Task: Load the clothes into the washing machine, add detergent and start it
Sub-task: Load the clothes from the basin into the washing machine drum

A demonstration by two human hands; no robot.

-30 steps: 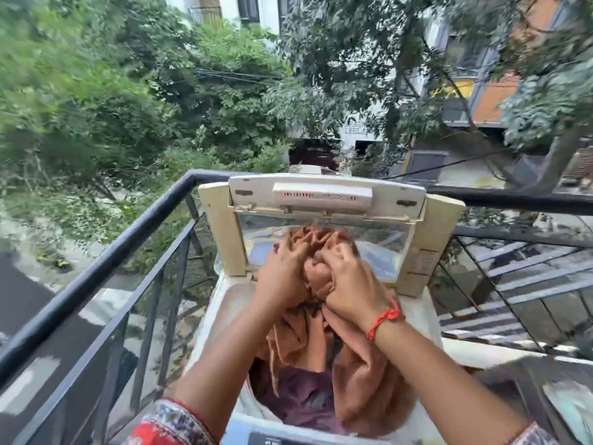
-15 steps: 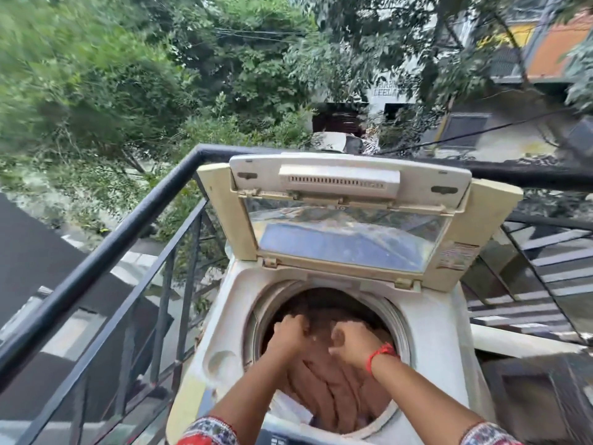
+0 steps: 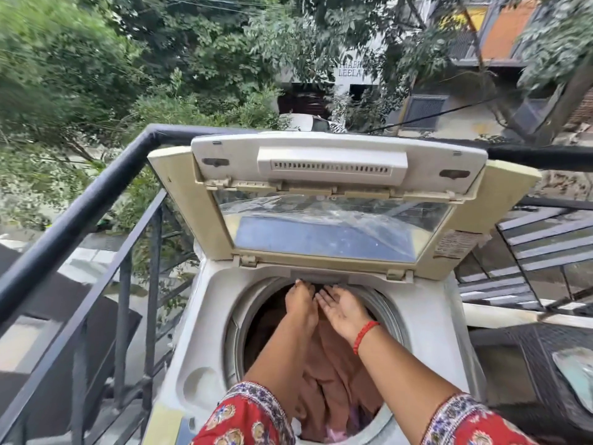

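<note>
both hands (image 3: 324, 305) open, fingers straight, above brown clothes (image 3: 333, 377)

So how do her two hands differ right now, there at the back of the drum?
The left hand is turned back-up, while the right hand shows its palm. The right wrist wears a red thread; the left wrist is bare. The left fingertips reach the grey rim; the right hand sits slightly nearer. Both are open, holding nothing, above the brown cloth.

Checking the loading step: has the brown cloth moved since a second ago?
Yes. The brown cloth went down from in front of the open lid into the drum, and both hands have let go.
</note>
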